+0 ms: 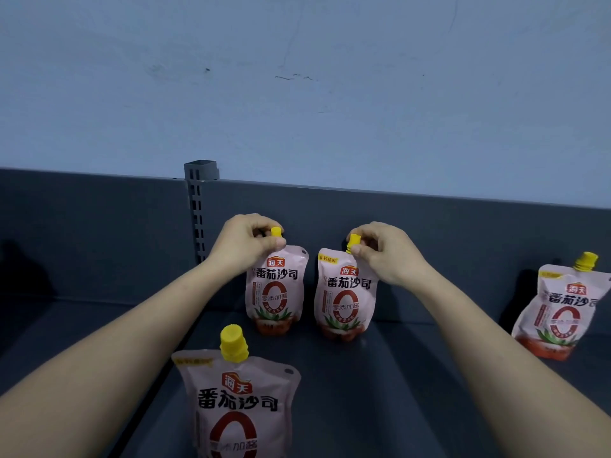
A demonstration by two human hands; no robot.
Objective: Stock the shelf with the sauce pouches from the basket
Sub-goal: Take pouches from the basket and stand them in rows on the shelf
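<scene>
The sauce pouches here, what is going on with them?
A person is stocking the grey shelf. The left hand pinches the yellow cap of the back left pouch; the right hand pinches the cap of the back right pouch. Both stand upright at the back. A front pouch and a far right pouch stand untouched.

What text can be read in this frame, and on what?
"海天": red logo on front pouch, middle-left pouch, middle-right pouch, far-right pouch.
"番茄沙司": black, below that logo, all four.
"0": big red numeral, all four.
Corner tags, wording across the numeral, side print: too blurred.
</scene>
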